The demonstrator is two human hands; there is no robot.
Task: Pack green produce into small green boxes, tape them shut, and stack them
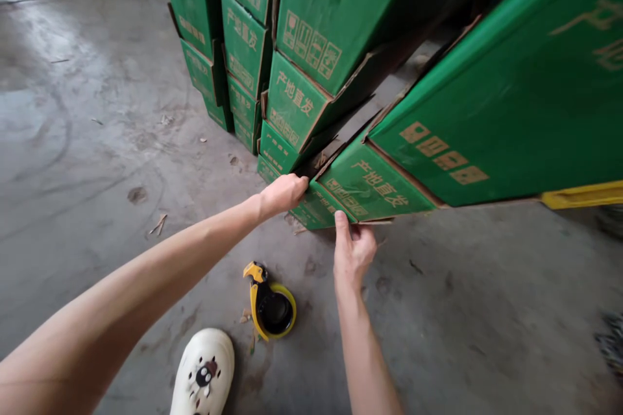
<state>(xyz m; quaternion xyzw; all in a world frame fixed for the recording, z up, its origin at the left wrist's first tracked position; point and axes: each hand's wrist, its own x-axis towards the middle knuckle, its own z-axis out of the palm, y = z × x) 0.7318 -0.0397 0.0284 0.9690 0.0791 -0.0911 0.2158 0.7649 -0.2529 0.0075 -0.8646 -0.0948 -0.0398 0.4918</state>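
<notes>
My left hand (287, 193) is closed around the left upper edge of a low green cardboard box (318, 211) near the floor. At that box's right side is my right hand (354, 248), its thumb against the printed front and its other fingers curled around the side, partly hidden. A second green box (372, 181) rests directly above it, and a larger-looking green box (506, 110) tops this stack. On the floor between my arms lies a yellow and black tape dispenser (273, 308), apart from both hands.
More stacks of green boxes (296, 94) stand behind and to the left, with narrow gaps between them. A yellow edge (584, 196) shows beneath the top box at right. My white clog (203, 369) is on the concrete floor (97, 207), where small scraps lie.
</notes>
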